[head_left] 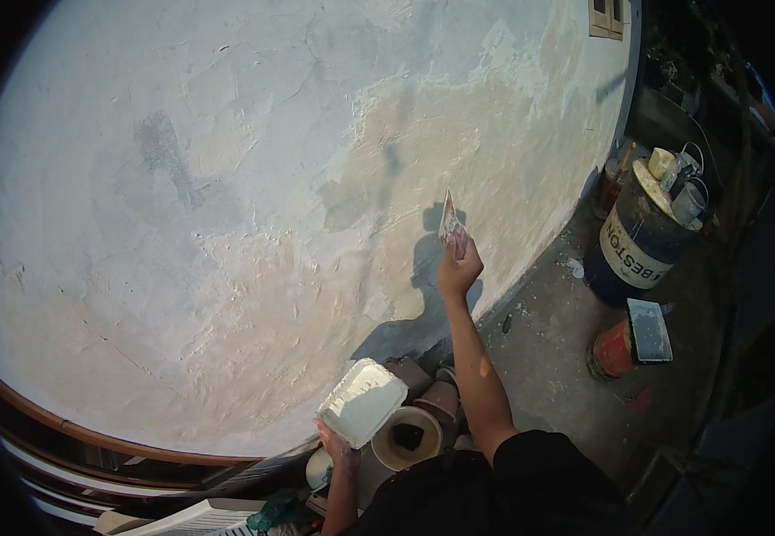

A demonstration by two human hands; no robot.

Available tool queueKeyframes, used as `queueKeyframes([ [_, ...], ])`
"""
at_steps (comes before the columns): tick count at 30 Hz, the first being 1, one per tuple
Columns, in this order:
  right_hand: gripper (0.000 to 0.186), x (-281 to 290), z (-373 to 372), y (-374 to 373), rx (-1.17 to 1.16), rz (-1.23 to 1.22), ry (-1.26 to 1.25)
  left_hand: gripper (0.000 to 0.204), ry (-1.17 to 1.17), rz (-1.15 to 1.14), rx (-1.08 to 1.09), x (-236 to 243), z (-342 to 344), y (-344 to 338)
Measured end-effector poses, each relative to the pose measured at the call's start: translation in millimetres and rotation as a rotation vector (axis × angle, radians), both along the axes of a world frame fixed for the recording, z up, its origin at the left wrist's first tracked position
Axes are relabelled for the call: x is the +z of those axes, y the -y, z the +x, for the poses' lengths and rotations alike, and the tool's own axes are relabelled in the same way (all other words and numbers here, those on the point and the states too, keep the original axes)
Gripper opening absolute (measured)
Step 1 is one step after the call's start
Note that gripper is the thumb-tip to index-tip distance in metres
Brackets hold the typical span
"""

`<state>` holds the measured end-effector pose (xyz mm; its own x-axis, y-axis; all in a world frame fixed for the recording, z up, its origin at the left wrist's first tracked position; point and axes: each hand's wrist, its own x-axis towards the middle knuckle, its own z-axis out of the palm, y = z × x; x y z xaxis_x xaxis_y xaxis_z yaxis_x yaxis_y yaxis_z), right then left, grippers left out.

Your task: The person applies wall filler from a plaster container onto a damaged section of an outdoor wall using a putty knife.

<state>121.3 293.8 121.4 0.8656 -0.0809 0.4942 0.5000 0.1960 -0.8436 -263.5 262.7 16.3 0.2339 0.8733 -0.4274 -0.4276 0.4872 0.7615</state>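
My right hand (459, 266) is closed round a putty knife (448, 217), its blade pointing up in front of the wall (253, 205). Whether the blade touches the wall I cannot tell. Low in the middle, my left hand (337, 440) grips the edge of a white rectangular tray (365, 404) smeared with pale putty. Part of the tray lies in shadow. The wall is patchy, with grey-white coating on the left and rough cream areas in the middle and below. My arm's shadow falls on it beside the right hand.
Below the tray stand a cream bucket (394, 457) and several pots. To the right are a large dark drum (631, 241) with small cans on top and a red bucket (612, 350) with a grey tray (650, 330) on it. A wooden-framed opening (606, 18) sits top right.
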Motion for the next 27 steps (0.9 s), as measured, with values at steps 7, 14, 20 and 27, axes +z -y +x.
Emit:
queueKeyframes([
  [7, 0.019, 20, 71, -7, 0.022, -0.093, 0.038, 0.073, -0.010, 0.017, -0.004, -17, -15, -6],
  [14, 0.025, 38, 44, -28, 0.249, -0.107, 0.193, 0.069, -0.046, -0.035, 0.028, -6, -6, -12],
  [20, 0.029, 39, -44, -38, 0.350, -0.255, 0.377, 0.068, -0.024, -0.050, -0.002, -2, 0, -18],
  [27, 0.030, 37, -129, -30, 0.543, -0.165, 0.478, 0.065, 0.001, -0.012, -0.029, -5, 4, -22],
])
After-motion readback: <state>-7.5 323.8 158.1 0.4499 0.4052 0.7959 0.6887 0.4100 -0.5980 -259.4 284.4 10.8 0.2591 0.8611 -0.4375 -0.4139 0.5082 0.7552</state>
